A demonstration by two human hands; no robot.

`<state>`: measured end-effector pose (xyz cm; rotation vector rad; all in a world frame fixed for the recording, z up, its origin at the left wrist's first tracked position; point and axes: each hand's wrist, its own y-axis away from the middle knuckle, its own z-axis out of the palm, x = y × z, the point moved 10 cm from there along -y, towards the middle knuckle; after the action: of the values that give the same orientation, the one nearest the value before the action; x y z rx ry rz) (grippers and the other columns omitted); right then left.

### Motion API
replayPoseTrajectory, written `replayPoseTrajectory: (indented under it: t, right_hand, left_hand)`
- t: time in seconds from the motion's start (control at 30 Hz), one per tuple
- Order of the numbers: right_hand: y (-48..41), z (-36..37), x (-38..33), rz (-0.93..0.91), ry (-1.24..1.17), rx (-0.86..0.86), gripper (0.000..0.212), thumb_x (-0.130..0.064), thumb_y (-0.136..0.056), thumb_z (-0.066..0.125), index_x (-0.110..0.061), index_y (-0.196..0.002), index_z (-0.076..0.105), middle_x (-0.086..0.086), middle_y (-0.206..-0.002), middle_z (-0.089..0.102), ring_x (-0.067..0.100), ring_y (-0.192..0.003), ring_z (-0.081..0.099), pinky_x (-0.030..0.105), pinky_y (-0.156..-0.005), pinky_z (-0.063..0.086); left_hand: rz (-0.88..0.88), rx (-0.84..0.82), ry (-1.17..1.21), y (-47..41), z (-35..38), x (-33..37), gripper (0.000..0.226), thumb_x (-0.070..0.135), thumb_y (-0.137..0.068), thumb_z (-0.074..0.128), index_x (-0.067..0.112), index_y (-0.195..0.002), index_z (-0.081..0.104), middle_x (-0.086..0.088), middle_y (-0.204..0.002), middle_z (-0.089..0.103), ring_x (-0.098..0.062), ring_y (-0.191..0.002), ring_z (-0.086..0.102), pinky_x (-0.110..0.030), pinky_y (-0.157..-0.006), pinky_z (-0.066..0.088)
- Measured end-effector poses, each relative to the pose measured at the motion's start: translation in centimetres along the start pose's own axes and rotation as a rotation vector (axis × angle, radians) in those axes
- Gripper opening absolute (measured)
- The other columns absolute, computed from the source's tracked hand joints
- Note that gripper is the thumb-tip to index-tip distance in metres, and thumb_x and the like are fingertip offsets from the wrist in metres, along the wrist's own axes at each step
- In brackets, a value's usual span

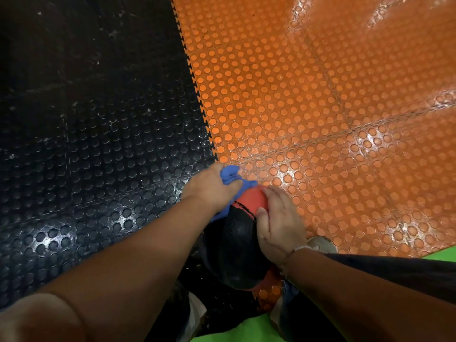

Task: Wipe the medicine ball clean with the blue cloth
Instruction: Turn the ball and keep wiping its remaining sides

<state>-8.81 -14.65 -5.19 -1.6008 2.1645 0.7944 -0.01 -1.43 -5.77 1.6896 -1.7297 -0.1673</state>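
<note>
The wiping step is in hand. The cloth [230,174] is pressed to the far left shoulder of the ball [229,245], beside its red panel. The ball sits low and near, in front of the person's legs, over the seam between the black mat [86,144] on the left and the orange mat [320,114] on the right. Its underside is hidden, so I cannot tell whether the floor or the legs carry it.

The left hand [212,187] grips the cloth, with its fingers curled over a bunched wad. Blue shows beyond the knuckles on the far side and again below the wrist, against the black part of the ball. The right hand [280,225] lies on the ball's right side with its fingers nearly straight and holds nothing. It appears to be steadying the ball. A bracelet [299,248] circles that wrist, and a shoe [320,243] shows just past it.

How much of the ball is already clean cannot be judged from here. The next move likely calls for drawing the cloth across the top toward the near side. The right hand would need to brace the ball against rolling, or turn it to bring up the hidden faces.
</note>
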Motion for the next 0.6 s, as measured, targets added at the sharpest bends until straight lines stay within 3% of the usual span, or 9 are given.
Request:
replayPoseTrajectory:
  t: [0.1, 0.17, 0.23, 0.33, 0.4, 0.5, 0.6]
  right_hand:
    - [0.1, 0.4, 0.0, -0.019, 0.065, -0.008, 0.055, -0.027, -0.08, 0.035, 0.009, -0.112, 0.061, 0.026, -0.112, 0.063, 0.039, -0.102, 0.062, 0.056, -0.087, 0.05]
    - [0.4, 0.7, -0.3, -0.058, 0.09, -0.003, 0.056, -0.03, -0.079, 0.035, 0.007, -0.113, 0.061, 0.023, -0.112, 0.064, 0.037, -0.102, 0.062, 0.051, -0.09, 0.049]
    - [0.5, 0.1, -1.1, -0.065, 0.045, 0.01, 0.061, -0.037, -0.076, 0.03, -0.001, -0.116, 0.06, 0.012, -0.116, 0.061, 0.03, -0.107, 0.057, 0.043, -0.096, 0.044]
    - [-0.4, -0.4, -1.1, 0.106, -0.1, 0.011, 0.053, -0.037, -0.079, 0.026, -0.015, -0.115, 0.058, -0.001, -0.113, 0.055, 0.018, -0.11, 0.048, 0.034, -0.097, 0.038]
    - [-0.1, 0.1, -1.1, 0.203, -0.017, -0.006, 0.046, -0.038, -0.088, 0.028, -0.018, -0.122, 0.052, -0.001, -0.122, 0.05, 0.017, -0.117, 0.044, 0.036, -0.101, 0.035]
    - [1.6, 1.4, -0.4, 0.247, 0.115, -0.074, 0.053, -0.041, -0.093, 0.023, -0.019, -0.139, 0.035, -0.001, -0.143, 0.036, 0.018, -0.133, 0.031, 0.041, -0.112, 0.025]
    - [1.6, 1.9, -0.4, 0.209, 0.14, -0.142, 0.053, -0.037, -0.096, 0.021, -0.015, -0.145, 0.028, 0.001, -0.151, 0.029, 0.017, -0.139, 0.024, 0.041, -0.117, 0.016]
  left_hand:
    - [0.137, 0.001, 0.013, 1.2, 0.6, 1.3, 0.062, 0.069, -0.068, 0.065, 0.031, -0.116, 0.054, 0.001, -0.114, 0.055, -0.02, -0.106, 0.052, -0.033, -0.089, 0.045]
    - [0.192, 0.028, 0.012, 2.3, 1.3, 1.9, 0.052, 0.064, -0.071, 0.067, 0.032, -0.112, 0.058, 0.002, -0.11, 0.056, -0.019, -0.103, 0.052, -0.032, -0.086, 0.045]
    - [0.087, 0.052, 0.118, 1.9, 0.8, -0.2, 0.031, 0.053, -0.079, 0.066, 0.03, -0.1, 0.061, 0.001, -0.102, 0.061, -0.021, -0.096, 0.057, -0.029, -0.077, 0.046]
    - [0.033, 0.085, 0.179, 1.8, 0.4, -1.8, 0.022, 0.046, -0.083, 0.066, 0.028, -0.095, 0.063, 0.0, -0.098, 0.063, -0.022, -0.09, 0.058, -0.029, -0.076, 0.047]
    - [0.102, 0.106, 0.168, 2.6, 0.3, -1.3, 0.026, 0.044, -0.084, 0.066, 0.022, -0.097, 0.065, 0.0, -0.098, 0.06, -0.021, -0.09, 0.055, -0.03, -0.077, 0.046]
    - [0.175, 0.107, 0.159, 3.6, 0.9, -1.2, 0.024, 0.042, -0.084, 0.066, 0.018, -0.092, 0.068, 0.0, -0.092, 0.058, -0.022, -0.088, 0.054, -0.033, -0.076, 0.046]
    - [0.012, 0.138, 0.184, 3.1, 0.5, -4.1, 0.02, 0.042, -0.088, 0.061, 0.023, -0.089, 0.065, 0.002, -0.092, 0.058, -0.02, -0.085, 0.055, -0.031, -0.074, 0.047]
